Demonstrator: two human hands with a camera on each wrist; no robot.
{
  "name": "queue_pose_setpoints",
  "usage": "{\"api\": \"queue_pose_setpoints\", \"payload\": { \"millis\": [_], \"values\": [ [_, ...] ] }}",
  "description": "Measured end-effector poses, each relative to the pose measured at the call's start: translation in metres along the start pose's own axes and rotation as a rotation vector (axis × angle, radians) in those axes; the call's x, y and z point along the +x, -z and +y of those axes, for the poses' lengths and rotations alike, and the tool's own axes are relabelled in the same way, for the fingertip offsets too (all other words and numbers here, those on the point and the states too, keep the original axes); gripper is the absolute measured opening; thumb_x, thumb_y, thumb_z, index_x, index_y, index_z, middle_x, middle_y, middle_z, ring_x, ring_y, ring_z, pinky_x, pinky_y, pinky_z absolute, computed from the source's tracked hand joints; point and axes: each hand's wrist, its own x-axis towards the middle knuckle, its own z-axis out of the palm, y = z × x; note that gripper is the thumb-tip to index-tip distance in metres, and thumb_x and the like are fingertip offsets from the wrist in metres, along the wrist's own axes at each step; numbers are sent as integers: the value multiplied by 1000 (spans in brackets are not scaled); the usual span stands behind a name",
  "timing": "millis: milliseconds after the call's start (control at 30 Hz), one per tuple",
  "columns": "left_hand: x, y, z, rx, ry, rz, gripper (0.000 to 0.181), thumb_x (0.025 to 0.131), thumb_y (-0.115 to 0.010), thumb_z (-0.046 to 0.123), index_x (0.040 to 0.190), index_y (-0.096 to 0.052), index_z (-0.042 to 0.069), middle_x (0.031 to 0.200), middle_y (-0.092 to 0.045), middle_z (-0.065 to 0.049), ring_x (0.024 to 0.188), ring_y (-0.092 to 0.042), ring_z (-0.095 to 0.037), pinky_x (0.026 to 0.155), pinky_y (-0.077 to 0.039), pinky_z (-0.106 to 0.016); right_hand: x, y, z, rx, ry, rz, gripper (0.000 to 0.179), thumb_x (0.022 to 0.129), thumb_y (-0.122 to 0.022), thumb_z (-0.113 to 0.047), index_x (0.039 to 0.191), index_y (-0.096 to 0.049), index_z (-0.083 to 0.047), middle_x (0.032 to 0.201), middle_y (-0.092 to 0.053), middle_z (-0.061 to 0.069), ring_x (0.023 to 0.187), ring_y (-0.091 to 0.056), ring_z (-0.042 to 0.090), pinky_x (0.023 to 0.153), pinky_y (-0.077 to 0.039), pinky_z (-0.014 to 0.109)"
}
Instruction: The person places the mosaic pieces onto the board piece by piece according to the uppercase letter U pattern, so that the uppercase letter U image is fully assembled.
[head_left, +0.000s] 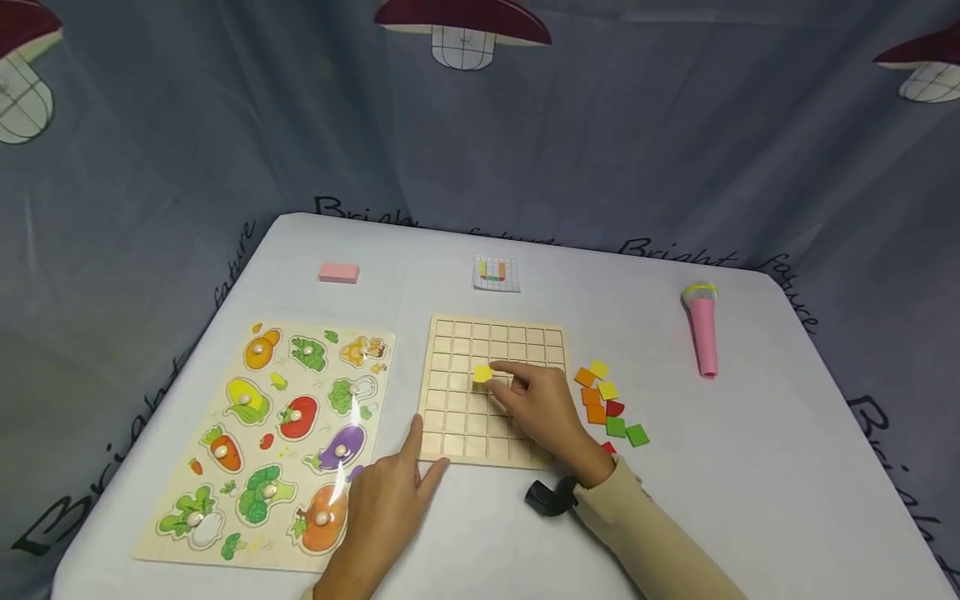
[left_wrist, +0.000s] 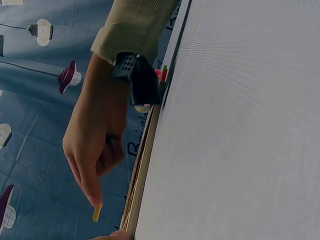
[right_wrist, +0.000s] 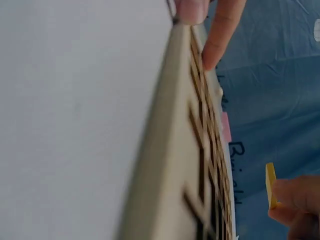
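My right hand (head_left: pixel 543 410) pinches a small yellow square tile (head_left: pixel 482 374) between thumb and index finger, over the middle of a wooden grid board (head_left: pixel 456 423). In the left wrist view the tile (left_wrist: pixel 97 212) hangs edge-on from the fingertips, apart from the board. My left hand (head_left: pixel 390 500) is at the board's near left corner, index finger along the left side and thumb at the near edge. Just right of the board lie loose tiles: yellow (head_left: pixel 608 390), orange (head_left: pixel 591 397) and green (head_left: pixel 637 435) squares, plus red rounded pieces (head_left: pixel 615 408), one partly hidden by the right wrist.
A vegetable knob puzzle (head_left: pixel 258 467) lies at left, partly under the left forearm. Behind the board sits a small pattern card (head_left: pixel 496 274); a pink block (head_left: pixel 339 273) is farther left. A pink toy microphone (head_left: pixel 703 329) lies at right. A black device (head_left: pixel 551 497) is on the right wrist.
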Motion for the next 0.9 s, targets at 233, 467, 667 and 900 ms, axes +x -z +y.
{"api": "queue_pose_setpoints", "payload": {
  "millis": [233, 467, 667, 900],
  "values": [
    [0, 0, 1, -8, -5, 12, 67, 92, -76, 38, 145, -56, 2, 52, -41, 15, 42, -33, -3, 41, -28, -26, 25, -11, -3, 35, -15, 1, 25, 93, -77, -15, 115, -77, -5, 53, -45, -6, 44, -34, 6, 42, -28, 22],
    [-1, -3, -1, -3, -3, 14, 67, 92, -77, 38, 144, -57, 2, 52, -41, 15, 42, -33, -3, 41, -28, -26, 44, -25, 4, 20, -46, -40, 25, 95, -74, -19, 117, -77, -7, 54, -47, -4, 47, -37, 8, 45, -31, 23],
    [0, -4, -1, -6, 2, 4, 68, 92, -76, 40, 145, -56, 3, 52, -40, 16, 42, -32, -3, 42, -28, -25, 52, -34, 12, -49, -36, -19, 27, 95, -74, -23, 118, -77, -8, 54, -49, -6, 46, -38, 7, 45, -31, 24],
    [-1, -4, -1, 1, 6, 8, 69, 91, -77, 41, 145, -56, 2, 53, -39, 17, 43, -32, -2, 42, -28, -25, 52, -39, 12, -144, 0, -5, 27, 96, -73, -24, 118, -77, -8, 47, -43, -9, 42, -34, 5, 42, -29, 24]
  ]
}}
